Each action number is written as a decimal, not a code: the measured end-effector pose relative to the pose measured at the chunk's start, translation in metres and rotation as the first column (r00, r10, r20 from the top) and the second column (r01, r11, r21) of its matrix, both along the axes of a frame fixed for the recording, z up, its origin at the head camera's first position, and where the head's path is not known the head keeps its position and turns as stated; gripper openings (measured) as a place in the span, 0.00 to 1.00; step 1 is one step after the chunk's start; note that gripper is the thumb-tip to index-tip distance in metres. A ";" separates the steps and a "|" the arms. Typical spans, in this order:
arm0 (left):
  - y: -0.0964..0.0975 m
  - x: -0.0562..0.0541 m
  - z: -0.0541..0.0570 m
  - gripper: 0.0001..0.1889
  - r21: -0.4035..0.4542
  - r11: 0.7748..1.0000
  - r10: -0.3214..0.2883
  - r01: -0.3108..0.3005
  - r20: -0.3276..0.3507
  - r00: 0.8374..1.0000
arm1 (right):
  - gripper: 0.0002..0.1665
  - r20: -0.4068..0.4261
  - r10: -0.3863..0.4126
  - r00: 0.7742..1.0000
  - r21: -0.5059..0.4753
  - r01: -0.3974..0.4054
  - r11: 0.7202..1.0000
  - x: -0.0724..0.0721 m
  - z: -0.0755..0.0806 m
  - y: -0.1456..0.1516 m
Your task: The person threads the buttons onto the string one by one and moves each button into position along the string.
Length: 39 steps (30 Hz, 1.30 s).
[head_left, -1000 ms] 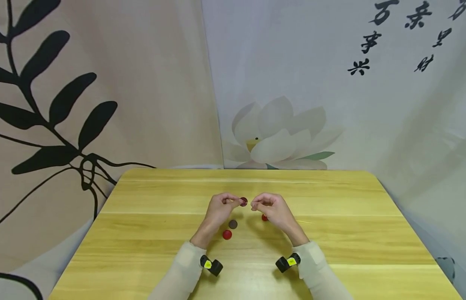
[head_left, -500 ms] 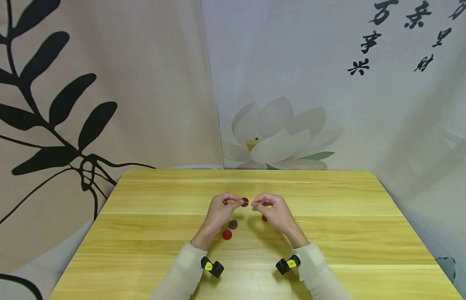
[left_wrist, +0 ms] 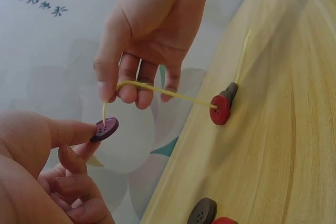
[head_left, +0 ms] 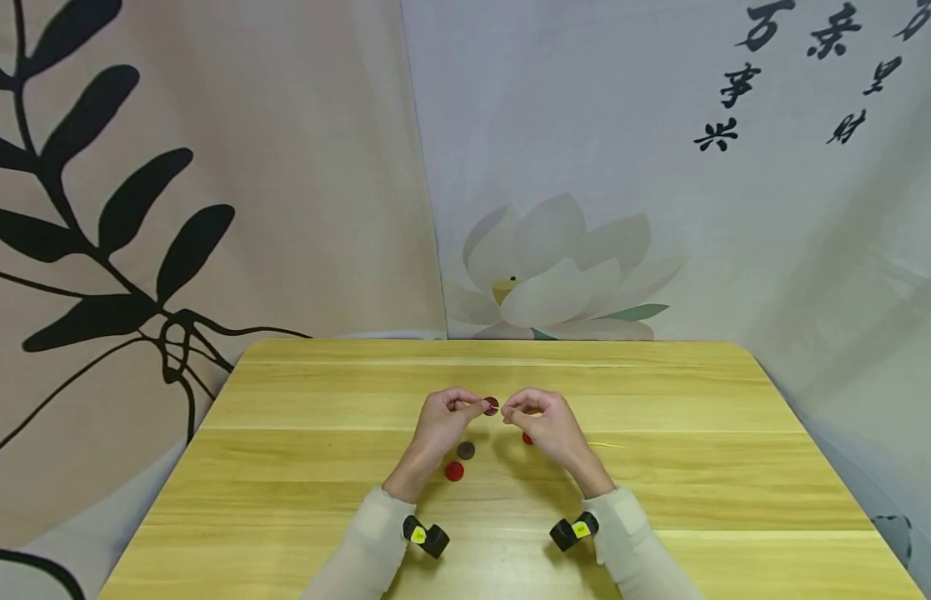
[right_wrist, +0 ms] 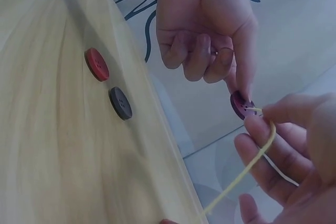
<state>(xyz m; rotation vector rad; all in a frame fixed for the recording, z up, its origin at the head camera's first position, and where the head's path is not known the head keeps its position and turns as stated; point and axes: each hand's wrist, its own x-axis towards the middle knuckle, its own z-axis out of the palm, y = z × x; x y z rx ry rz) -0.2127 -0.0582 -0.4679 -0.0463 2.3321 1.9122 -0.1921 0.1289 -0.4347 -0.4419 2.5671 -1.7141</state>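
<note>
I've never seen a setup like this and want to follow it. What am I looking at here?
No machine is at work here: a person uses two bare hands. The head picture comes from a camera on the person's head, looking forward and down; the other two come from wrist cameras, showing the same hands closer up. On the wooden table lie a loose red button and a loose dark button. A second red button and second dark button appear threaded on a yellow cord. The left hand pinches a purple button; the right hand pinches the cord, which runs to that button's holes.
</note>
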 end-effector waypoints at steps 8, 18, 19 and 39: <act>0.001 0.000 0.000 0.07 0.030 1.000 0.005 -0.006 0.010 1.000 | 0.05 -0.003 -0.034 0.999 0.027 0.034 0.999 0.001 0.001 -0.001; 0.003 0.000 0.000 0.07 0.042 0.999 0.007 -0.008 0.020 1.000 | 0.04 -0.025 -0.069 0.997 0.033 0.069 0.997 -0.017 -0.038 0.003; 0.003 0.000 -0.001 0.06 0.044 0.999 0.007 -0.008 0.019 1.000 | 0.05 -0.028 -0.070 0.997 0.033 0.071 0.997 -0.018 -0.040 0.003; 0.005 0.000 -0.003 0.07 0.036 0.999 0.005 -0.005 -0.004 1.000 | 0.06 -0.070 -0.060 0.996 0.023 0.062 0.998 -0.019 -0.044 0.003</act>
